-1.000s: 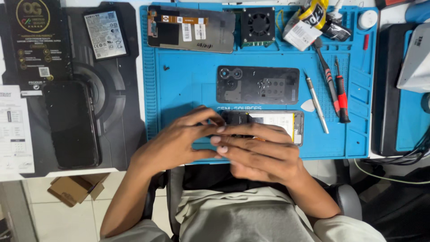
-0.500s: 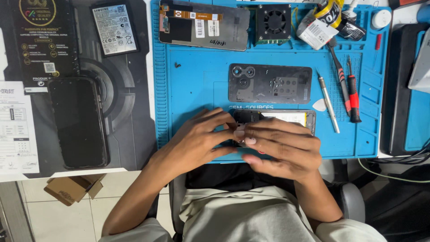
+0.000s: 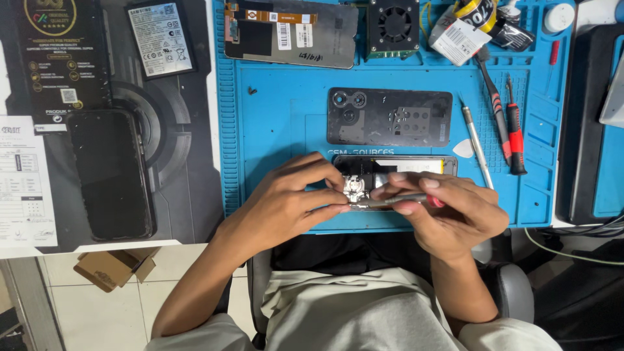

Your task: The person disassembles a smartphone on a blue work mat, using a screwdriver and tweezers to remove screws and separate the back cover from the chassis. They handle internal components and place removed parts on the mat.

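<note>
Head camera looks straight down, close over the blue mat (image 3: 286, 130).

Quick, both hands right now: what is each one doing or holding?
Left hand: fingers pinched on the opened phone, steadying it.
Right hand: closed on a thin metal tool, tip at the phone.

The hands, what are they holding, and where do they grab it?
The right hand pinches a thin metal tool near its handle end. The left hand steadies the opened phone at its left end with its fingertips.

Both hands (image 3: 286, 201) (image 3: 448, 208) work opened phone (image 3: 390, 170); tool (image 3: 396, 200) gripped.
</note>
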